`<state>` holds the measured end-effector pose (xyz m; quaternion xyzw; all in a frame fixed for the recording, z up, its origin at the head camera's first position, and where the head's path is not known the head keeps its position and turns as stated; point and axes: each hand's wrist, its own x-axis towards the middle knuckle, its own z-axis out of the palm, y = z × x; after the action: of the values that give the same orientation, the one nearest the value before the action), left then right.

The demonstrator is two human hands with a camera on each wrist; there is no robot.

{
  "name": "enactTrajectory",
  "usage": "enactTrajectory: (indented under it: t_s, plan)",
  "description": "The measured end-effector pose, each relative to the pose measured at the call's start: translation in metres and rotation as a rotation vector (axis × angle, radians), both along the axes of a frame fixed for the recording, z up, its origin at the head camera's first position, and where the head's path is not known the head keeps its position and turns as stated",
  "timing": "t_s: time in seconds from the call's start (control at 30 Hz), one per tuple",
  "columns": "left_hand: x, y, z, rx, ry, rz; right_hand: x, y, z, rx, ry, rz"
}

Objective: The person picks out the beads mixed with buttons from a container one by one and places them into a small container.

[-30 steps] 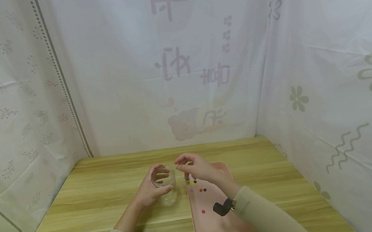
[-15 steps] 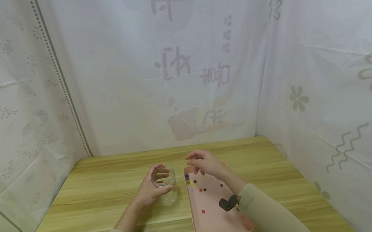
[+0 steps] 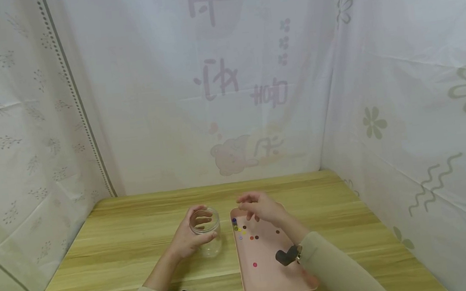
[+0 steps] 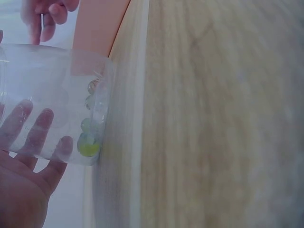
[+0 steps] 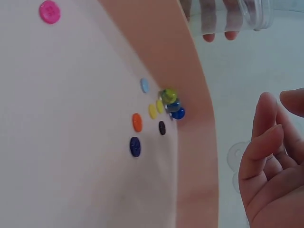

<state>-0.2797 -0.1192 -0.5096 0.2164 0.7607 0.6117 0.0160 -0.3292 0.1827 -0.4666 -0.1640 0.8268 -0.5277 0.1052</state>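
My left hand (image 3: 189, 236) grips a clear plastic jar (image 3: 212, 246) that stands upright on the table, its mouth uncovered. Several glass marbles (image 4: 88, 145) lie at the jar's bottom in the left wrist view. Over the far end of a pink tray (image 3: 267, 280), my right hand (image 3: 262, 207) hovers with loosely bent fingers. A small gap shows between its thumb and index finger, and nothing is visible there. Below it, in the tray's far left corner, sit a few marbles (image 5: 170, 96). Near them are an orange button (image 5: 137, 122), a navy button (image 5: 135, 147) and yellow ones.
A pink button (image 3: 255, 265) lies apart toward the tray's near left part, and a brown button (image 3: 277, 232) lies farther right. The raised tray rim (image 5: 202, 95) runs between tray and jar. White printed curtains (image 3: 161, 101) enclose the wooden table (image 3: 112, 251).
From beside the jar's mouth, my right hand has drawn back to the right over the tray, then lowered slightly. The left hand and jar have stayed put.
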Motion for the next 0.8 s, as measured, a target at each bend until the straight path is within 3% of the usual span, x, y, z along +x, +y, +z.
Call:
enactTrajectory:
  t_s: [0.57, 0.8]
  plan:
    - [-0.001, 0.0, 0.0, 0.011, 0.006, -0.012, 0.003, -0.007, -0.029, 0.035, -0.085, 0.097]
    - [-0.001, 0.0, -0.002, 0.014, 0.014, -0.01, 0.002, -0.009, -0.044, 0.094, -0.062, 0.101]
